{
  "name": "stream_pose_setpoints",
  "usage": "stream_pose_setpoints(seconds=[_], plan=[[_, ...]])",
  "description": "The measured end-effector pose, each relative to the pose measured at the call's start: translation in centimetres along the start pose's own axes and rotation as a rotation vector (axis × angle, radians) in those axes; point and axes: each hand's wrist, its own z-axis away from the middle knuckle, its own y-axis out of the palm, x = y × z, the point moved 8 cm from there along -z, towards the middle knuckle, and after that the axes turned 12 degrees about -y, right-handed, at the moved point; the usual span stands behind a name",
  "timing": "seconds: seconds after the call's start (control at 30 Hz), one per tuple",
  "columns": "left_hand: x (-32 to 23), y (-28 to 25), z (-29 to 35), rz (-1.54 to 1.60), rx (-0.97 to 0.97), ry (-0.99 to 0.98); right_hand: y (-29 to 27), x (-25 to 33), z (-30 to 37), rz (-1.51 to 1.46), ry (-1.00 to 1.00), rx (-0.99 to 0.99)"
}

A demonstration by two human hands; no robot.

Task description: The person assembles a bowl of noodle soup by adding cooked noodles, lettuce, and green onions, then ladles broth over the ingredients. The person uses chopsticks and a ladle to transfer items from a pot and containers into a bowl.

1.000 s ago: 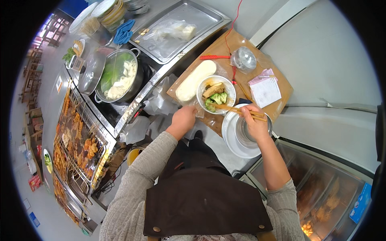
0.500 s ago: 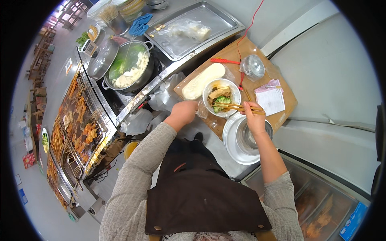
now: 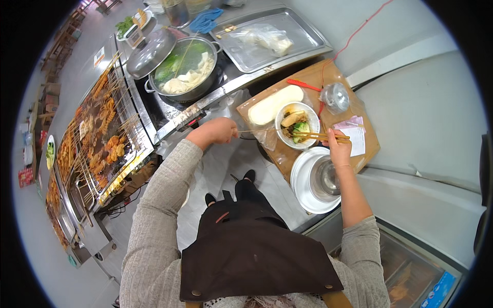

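My right hand (image 3: 339,146) grips a pair of wooden chopsticks (image 3: 319,136), whose tips reach into a white bowl (image 3: 281,134). In the bowl lie brown pieces of food (image 3: 294,118) and a green vegetable (image 3: 301,131). My left hand (image 3: 221,130) is closed around the end of a thin skewer (image 3: 257,130), left of the bowl. The skewer's far end points to the bowl's rim. Just beyond the bowl, a pale slab, perhaps dough (image 3: 276,104), rests in clear plastic on a brown board (image 3: 272,159).
A steaming pot (image 3: 203,84) of greens and pale sheets stands far left, its lid (image 3: 150,54) tilted beside it. Left lies a grill of skewers (image 3: 97,133). A metal tray (image 3: 257,59) is at the back; white tubs (image 3: 303,190) stand near my right forearm.
My left hand has drawn leftward, away from the bowl, and the skewer now shows between them. My right hand keeps the chopsticks in the bowl. The whole view has shifted a little.
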Motion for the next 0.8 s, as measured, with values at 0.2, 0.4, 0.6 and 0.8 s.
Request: stream_pose_setpoints(seconds=[0.2, 0.4, 0.6, 0.8], plan=[[10.5, 3.9, 11.6, 0.725, -0.375, -0.01, 1.0, 4.2, 0.8, 0.124, 0.071, 0.093], [26.3, 24.1, 29.0, 1.629, -0.564, -0.415, 5.4, 13.0, 8.3, -0.171, -0.093, -0.008], [31.6, 43.6, 41.9, 2.236, -0.958, -0.629, 24.4, 12.3, 21.5, -0.408, 0.331, 0.393], [35.6, 59.2, 54.3, 2.233, -1.447, -0.9, 38.0, 20.0, 31.2, -0.417, 0.317, 0.799]])
